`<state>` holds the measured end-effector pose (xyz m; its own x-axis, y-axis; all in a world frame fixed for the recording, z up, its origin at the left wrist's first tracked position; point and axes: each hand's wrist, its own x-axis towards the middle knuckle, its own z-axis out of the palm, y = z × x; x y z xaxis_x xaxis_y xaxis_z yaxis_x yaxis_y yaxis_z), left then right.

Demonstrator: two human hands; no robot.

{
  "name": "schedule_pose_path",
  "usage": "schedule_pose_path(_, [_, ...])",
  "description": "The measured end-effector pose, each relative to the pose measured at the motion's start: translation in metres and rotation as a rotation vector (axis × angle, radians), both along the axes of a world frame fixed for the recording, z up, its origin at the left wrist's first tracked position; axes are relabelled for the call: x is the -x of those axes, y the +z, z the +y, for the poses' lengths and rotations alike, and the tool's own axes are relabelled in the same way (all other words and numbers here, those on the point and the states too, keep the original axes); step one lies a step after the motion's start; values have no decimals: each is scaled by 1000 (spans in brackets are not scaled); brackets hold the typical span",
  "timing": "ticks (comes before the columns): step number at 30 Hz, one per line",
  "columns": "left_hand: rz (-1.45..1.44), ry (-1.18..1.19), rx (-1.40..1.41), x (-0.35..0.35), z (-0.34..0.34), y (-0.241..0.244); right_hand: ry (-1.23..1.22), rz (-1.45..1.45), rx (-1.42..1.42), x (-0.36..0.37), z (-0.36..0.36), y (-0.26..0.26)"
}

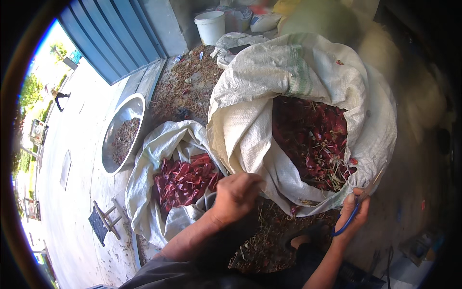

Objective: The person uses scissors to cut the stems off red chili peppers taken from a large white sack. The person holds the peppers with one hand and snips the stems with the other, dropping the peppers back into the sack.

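My right hand (350, 213) grips a pair of scissors (347, 221) with blue handles, their blades pointing up beside the near right rim of a large white woven sack (249, 83). Dried red chillies with stems (314, 144) fill the sack's opening. Curled and a little blurred, my left hand (236, 193) is between this sack and a smaller white woven sack (140, 202). Its fingertips are hidden, so whether it holds anything is unclear. In the smaller sack lie dried red chilli pods (186, 178) that look stemless.
A metal basin (108, 144) with dry scraps stands behind the smaller sack. Chilli debris (180, 83) litters the ground. A small stool (104, 224) is at the left. A white bucket (210, 29) and a dark phone-like object (239, 49) are at the back.
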<state>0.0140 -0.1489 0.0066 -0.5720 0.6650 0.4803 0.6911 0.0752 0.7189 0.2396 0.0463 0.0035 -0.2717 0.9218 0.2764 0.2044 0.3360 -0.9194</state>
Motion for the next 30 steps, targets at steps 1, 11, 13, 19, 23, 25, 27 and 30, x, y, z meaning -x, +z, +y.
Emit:
schedule_pose_path(1, [-97,92,84,8,-13,-30,-4,-15,-1,-4,-1,-1])
schedule_pose_path(11, [295,168,999,59,-106,-243,35,-14,57,-2,-2,2])
schedule_pose_path(13, [338,69,1100,60,-101,-248,25,-25,77,3,-3,1])
schedule_pose_path(19, [200,257,832,55,-110,-221,27,-57,-12,10,0,-5])
schedule_pose_path(23, [-162,501,586,55,-124,-200,37,-40,-9,10,-1,-3])
schedule_pose_path(25, [-258,603,490,56,-146,-204,50,-26,-13,10,-1,-3])
schedule_pose_path(27, [-478,694,327,55,-159,-193,56,-14,-12,8,-1,-3])
schedule_pose_path(30, [-559,673,142,51,-166,-157,66,-1,5,6,-2,2])
